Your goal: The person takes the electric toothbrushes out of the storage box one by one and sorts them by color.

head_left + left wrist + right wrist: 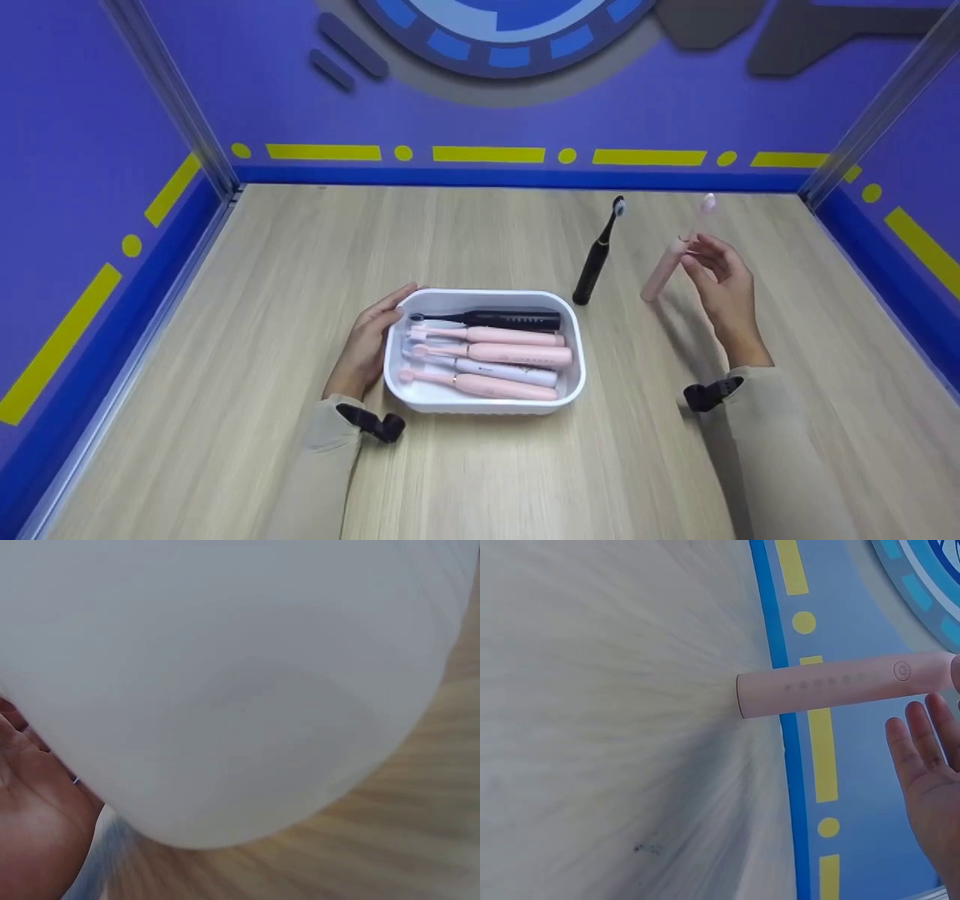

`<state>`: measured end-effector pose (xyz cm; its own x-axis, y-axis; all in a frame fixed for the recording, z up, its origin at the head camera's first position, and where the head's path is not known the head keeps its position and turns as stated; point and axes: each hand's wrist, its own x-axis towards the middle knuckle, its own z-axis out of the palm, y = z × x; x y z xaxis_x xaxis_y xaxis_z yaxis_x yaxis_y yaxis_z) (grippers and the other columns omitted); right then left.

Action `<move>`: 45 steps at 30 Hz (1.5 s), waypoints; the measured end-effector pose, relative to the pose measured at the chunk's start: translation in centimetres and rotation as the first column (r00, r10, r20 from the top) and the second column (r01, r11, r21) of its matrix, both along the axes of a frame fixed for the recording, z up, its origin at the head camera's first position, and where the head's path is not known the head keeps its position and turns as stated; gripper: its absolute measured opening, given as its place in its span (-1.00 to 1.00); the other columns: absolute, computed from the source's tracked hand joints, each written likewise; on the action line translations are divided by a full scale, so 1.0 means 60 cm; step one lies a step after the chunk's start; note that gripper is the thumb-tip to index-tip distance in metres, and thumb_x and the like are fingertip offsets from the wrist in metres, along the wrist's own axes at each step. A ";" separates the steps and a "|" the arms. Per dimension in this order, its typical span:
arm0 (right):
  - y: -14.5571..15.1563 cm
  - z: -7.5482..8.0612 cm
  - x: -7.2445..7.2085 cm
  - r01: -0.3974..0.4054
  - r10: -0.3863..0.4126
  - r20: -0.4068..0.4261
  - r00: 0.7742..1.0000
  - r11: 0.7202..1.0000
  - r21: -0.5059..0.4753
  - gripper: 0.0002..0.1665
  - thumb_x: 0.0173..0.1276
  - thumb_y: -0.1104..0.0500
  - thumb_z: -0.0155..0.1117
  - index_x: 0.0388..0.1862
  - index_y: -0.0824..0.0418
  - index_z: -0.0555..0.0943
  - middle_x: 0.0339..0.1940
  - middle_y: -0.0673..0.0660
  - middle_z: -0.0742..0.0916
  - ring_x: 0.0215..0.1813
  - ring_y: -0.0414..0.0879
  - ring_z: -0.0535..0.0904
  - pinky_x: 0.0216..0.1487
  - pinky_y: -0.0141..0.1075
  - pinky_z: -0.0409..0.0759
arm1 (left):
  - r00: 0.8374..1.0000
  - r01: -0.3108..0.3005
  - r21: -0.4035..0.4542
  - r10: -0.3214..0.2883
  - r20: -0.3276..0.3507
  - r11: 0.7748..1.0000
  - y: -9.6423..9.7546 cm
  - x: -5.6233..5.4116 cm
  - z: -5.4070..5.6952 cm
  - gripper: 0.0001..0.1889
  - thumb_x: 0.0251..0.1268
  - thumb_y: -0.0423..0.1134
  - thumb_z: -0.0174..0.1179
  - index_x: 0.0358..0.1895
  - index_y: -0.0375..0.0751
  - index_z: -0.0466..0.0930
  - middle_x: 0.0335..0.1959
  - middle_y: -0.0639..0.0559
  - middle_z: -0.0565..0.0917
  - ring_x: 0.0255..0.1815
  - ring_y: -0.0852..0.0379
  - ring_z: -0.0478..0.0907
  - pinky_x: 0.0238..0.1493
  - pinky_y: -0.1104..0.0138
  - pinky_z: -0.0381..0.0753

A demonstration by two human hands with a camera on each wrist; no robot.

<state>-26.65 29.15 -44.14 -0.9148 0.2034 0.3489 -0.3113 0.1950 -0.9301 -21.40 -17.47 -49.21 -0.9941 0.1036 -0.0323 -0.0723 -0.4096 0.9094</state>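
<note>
A white plastic bin (484,406) lies in front of me, holding a black electric toothbrush (514,320), a white one (506,371) and several pink ones (517,354) laid flat. My left hand (367,345) grips the bin's left end, thumb at the rim; in the left wrist view the bin wall (240,712) fills most of the frame. To the right, my right hand (724,289) pinches a pink electric toothbrush (664,271) near its upper end, brush head up, handle base at or close to the tabletop. Its other fingers (922,735) are extended.
Another black electric toothbrush (592,274) stands upright on the wooden table (337,232), between the bin and my right hand. Blue-purple panels with yellow marks (487,154) wall in the back and both sides.
</note>
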 end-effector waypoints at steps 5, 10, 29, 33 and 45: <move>-0.001 0.001 0.002 0.009 -0.009 -0.050 0.999 1.000 -0.016 -0.48 0.30 0.38 0.23 0.25 0.43 0.42 -0.01 0.00 0.65 0.04 -0.19 0.55 0.08 -0.53 0.53 | 1.000 -0.001 0.000 0.001 -0.004 1.000 0.000 0.000 0.000 -0.50 0.38 -0.50 -0.26 0.38 -0.46 0.23 0.40 -0.29 0.32 0.48 -0.01 0.20 0.50 0.26 0.17; -0.004 0.007 0.006 -0.005 0.001 -0.067 0.998 0.998 -0.069 -0.48 0.29 0.40 0.24 0.23 0.44 0.42 0.00 0.07 0.64 0.02 -0.15 0.56 0.04 -0.53 0.55 | 1.000 0.009 -0.006 -0.009 -0.012 1.000 0.000 0.001 0.000 -0.49 0.38 -0.50 -0.28 0.39 -0.46 0.22 0.42 -0.29 0.30 0.49 -0.02 0.18 0.49 0.25 0.17; -0.019 0.033 0.038 -0.038 0.021 -0.056 0.998 0.946 -0.321 -0.60 0.24 0.44 0.25 0.08 0.39 0.49 -0.14 0.15 0.62 -0.11 -0.12 0.60 -0.05 -0.44 0.66 | 1.000 -0.008 -0.032 0.007 -0.006 0.999 0.001 0.001 -0.001 -0.50 0.37 -0.50 -0.27 0.38 -0.46 0.24 0.41 -0.28 0.32 0.49 -0.02 0.17 0.51 0.24 0.14; -0.025 0.036 0.041 -0.068 0.043 -0.082 0.996 0.941 -0.333 -0.65 0.24 0.45 0.25 0.02 0.40 0.52 -0.16 0.17 0.63 -0.14 -0.11 0.62 -0.06 -0.40 0.68 | 1.000 -0.005 -0.037 0.005 -0.013 0.999 0.001 0.000 -0.002 -0.49 0.37 -0.50 -0.27 0.38 -0.48 0.22 0.41 -0.30 0.30 0.50 -0.04 0.16 0.50 0.24 0.15; -0.048 0.054 0.058 -0.135 0.107 -0.136 0.985 0.967 -0.215 -0.62 0.26 0.41 0.26 0.03 0.57 0.51 -0.21 0.15 0.70 -0.15 -0.10 0.69 -0.02 -0.36 0.67 | 1.000 0.015 -0.030 -0.016 -0.019 0.999 -0.002 -0.002 -0.004 -0.49 0.36 -0.50 -0.27 0.39 -0.48 0.20 0.43 -0.30 0.27 0.50 -0.03 0.15 0.50 0.24 0.16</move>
